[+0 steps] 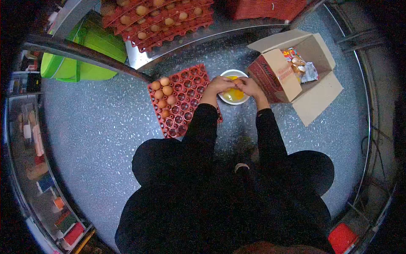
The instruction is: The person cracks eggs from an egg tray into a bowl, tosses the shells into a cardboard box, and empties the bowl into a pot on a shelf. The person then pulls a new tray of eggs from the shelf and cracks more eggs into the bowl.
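A white bowl (pixel 234 101) stands on the floor with yellow yolk and clear egg white in it. Over it, a brown egg (pixel 237 81) is pinched between my two hands; whether its shell is cracked is hard to make out. My left hand (pixel 219 86) reaches in from the left side of the bowl, fingers closed at the egg. From the right, my right hand (pixel 251 87) also has its fingers closed on it. Left of the bowl lies a red egg tray (pixel 195 80), with several brown eggs (pixel 167 90) in its left cups.
An open cardboard box (pixel 311 101) with eggshells and wrappers inside stands right of the bowl. Stacked red trays of eggs (pixel 163 21) rest on a metal shelf (pixel 173 48) ahead. A green bin (pixel 101 55) is at far left, and crowded shelves (pixel 38 161) line the left side.
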Demonstrator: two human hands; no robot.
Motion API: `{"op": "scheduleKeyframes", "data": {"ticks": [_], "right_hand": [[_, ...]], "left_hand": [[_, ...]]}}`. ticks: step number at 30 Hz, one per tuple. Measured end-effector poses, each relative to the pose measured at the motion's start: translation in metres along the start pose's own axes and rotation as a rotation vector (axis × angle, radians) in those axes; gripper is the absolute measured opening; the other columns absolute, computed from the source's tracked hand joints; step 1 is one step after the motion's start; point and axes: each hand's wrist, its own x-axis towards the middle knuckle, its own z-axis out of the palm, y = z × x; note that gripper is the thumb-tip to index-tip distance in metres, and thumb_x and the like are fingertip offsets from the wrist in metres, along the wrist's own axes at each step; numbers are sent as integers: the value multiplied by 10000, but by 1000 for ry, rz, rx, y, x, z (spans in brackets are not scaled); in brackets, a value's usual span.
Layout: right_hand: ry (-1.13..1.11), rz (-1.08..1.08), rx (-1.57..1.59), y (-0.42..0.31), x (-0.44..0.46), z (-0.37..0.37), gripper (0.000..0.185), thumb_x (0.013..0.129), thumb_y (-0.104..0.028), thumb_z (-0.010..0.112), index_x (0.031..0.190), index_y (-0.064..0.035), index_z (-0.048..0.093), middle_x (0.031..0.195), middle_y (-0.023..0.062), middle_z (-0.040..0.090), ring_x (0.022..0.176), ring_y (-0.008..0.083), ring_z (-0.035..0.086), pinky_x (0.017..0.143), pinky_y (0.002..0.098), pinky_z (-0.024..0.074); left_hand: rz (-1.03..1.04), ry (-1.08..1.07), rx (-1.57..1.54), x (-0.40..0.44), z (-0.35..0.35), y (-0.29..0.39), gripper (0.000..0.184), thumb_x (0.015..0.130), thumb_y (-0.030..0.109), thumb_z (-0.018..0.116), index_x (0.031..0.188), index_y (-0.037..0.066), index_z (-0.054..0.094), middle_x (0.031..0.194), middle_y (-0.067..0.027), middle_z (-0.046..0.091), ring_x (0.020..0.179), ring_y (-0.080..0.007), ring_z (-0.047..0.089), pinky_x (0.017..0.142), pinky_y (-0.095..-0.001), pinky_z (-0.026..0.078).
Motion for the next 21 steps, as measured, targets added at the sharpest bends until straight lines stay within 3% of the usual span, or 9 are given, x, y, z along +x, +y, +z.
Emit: {"op": "scheduleKeyframes", "data": {"ticks": [7, 11, 21], "right_hand": [[-11, 26, -59, -3, 0, 5, 420, 692, -336, 590, 986, -37, 559, 951, 160, 583, 903, 265, 556, 791, 340, 427], [28, 12, -69, -4, 0, 9, 386, 698, -276, 584, 996, -33, 548, 950, 164, 581, 894, 278, 558, 786, 343, 429], [7, -15, -112, -7, -2, 6, 431, 714, -238, 579, 1046, 27, 504, 971, 181, 569, 890, 250, 560, 792, 316, 425]], "left_hand": [[30, 60, 166, -3, 1, 6, 447, 569, 392, 686, 919, 118, 637, 853, -86, 627, 751, -158, 598, 707, -274, 455], [-40, 35, 211, 2, -1, 2, 463, 549, 420, 688, 913, 138, 640, 846, -88, 628, 754, -175, 603, 708, -284, 454], [127, 92, 301, 16, 0, -10, 522, 533, 448, 696, 943, 133, 626, 875, -120, 618, 802, -205, 600, 743, -304, 450]]}}
